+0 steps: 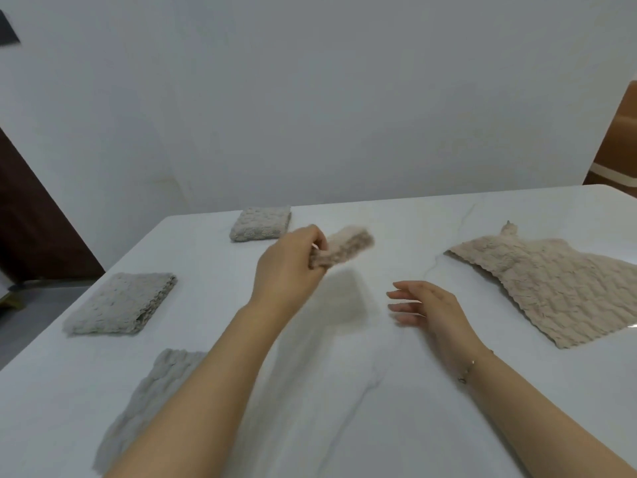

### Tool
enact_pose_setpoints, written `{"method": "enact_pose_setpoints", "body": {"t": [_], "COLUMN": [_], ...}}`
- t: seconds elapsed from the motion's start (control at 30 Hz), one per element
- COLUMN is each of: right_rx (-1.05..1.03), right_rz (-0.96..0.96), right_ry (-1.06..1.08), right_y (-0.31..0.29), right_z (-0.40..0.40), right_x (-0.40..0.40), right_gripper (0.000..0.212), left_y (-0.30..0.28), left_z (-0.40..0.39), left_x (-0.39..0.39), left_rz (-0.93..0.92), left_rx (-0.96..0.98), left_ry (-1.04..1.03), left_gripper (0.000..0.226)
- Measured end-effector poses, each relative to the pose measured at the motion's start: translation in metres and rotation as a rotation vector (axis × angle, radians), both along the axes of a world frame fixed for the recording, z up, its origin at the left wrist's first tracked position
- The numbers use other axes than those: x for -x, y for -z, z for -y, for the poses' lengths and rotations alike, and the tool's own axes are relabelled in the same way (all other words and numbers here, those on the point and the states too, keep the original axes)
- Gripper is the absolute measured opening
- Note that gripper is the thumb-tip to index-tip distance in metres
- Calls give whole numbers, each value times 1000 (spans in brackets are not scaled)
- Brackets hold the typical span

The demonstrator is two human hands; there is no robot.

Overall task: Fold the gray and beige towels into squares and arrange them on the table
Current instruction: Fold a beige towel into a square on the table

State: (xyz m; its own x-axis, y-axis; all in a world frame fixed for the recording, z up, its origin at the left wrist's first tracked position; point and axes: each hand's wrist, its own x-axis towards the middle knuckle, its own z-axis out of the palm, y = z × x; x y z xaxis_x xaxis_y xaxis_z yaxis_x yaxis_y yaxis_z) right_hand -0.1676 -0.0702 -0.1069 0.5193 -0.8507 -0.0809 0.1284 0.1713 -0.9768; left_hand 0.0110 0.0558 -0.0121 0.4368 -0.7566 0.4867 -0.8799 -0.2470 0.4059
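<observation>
Gray towel (pixel 144 401) nearest; left hand (pixel 287 267) grips folded beige towel (pixel 344 250)

Plain white wall (pixel 310 98) fills most of the upper frame, pretty evenly lit. Dark brown door or panel (pixel 31 219) at the left edge, something wooden and tan (pixel 620 139) at the far right. White surface (pixel 344 391) has faint marble veins.
</observation>
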Motion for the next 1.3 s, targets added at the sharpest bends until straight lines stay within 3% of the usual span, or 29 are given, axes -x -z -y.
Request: {"method": "enact_pose_setpoints", "body": {"t": [0.1,0.17,0.23,0.37,0.43,0.5,0.6,0.73,0.9,1.0,1.17,1.3], "right_rx": [-64,-46,37,406,585,841,1061,1100,1120,1143,1253,1171], "right_rz": [-1,-14,-65,-293,-344,-446,-614,-813,-915,-950,-948,-1005], "right_ry": [17,14,15,20,-35,-144,-266,-361,-371,-397,-439,-545], "right_y": [1,2,4,8,8,8,13,21,21,7,-9,7], "right_z": [5,7,6,-5,-13,-18,-20,-21,-24,-17,-13,-14], "right_x": [4,5,5,1,-4,-14,-30,-33,-33,-37,-57,-64], "right_gripper": [22,21,20,20,24,37,51,56,55,55,61,62], "left_y": [43,70,82,67,66,72,87,110,112,101,86,96], "left_z": [-10,-23,-34,-36,-29,-20,-8,-6,-7,-6,-8,-10], "left_x": [15,25,27,19,15,14,15,16,17,8,-8,-6], "left_rz": [175,125,-7,-265,-228,-199,-130,-70,-59,-157,-180,-132], "left_rx": [-195,-348,-377,-258,-170,-121,-276,-503,-563,-634,-454,-650], "left_ry": [133,207,248,162,43,-12,-13,-21,-25,57,-1,8], "left_gripper": [26,26,22,23,12,21,43,55,55,56,50,55]}}
